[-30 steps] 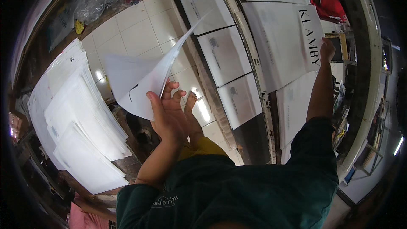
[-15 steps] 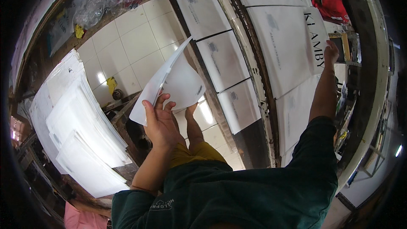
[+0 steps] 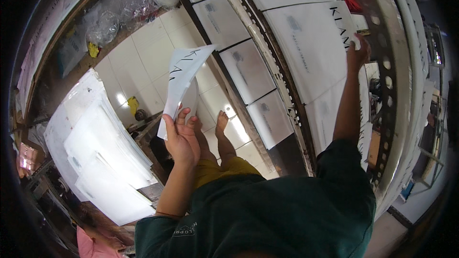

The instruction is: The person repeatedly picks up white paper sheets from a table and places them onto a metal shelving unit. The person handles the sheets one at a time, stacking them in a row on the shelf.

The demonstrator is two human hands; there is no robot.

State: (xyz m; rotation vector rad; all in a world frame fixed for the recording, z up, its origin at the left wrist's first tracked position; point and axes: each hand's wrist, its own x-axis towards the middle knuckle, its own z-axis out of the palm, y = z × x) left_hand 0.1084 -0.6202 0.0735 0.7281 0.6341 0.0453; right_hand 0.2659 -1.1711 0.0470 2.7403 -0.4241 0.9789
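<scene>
My left hand (image 3: 182, 144) is closed on the lower end of a limp white printed sheet (image 3: 187, 72), thumb on one side and fingers on the other. Large black letters show on the sheet's upper part, and it stands up curled above the hand. On the right, my stretched arm leads to my right hand (image 3: 358, 53), whose fingers are curled round the outer edge of a white printed sheet (image 3: 306, 48) lying flat. A bit of white shows between thumb and fingers.
A fanned stack of white sheets (image 3: 114, 162) lies at the left. Smaller printed sheets (image 3: 246, 69) line a dark board beside a perforated metal rail (image 3: 282, 74). Crumpled clear plastic (image 3: 103, 21) is at the far left. A person in pink (image 3: 93, 243) is at lower left.
The sheet in my left hand has turned, so its large black lettering now faces me. My right hand has shifted slightly left and up along the flat sheet's edge as the view moved.
</scene>
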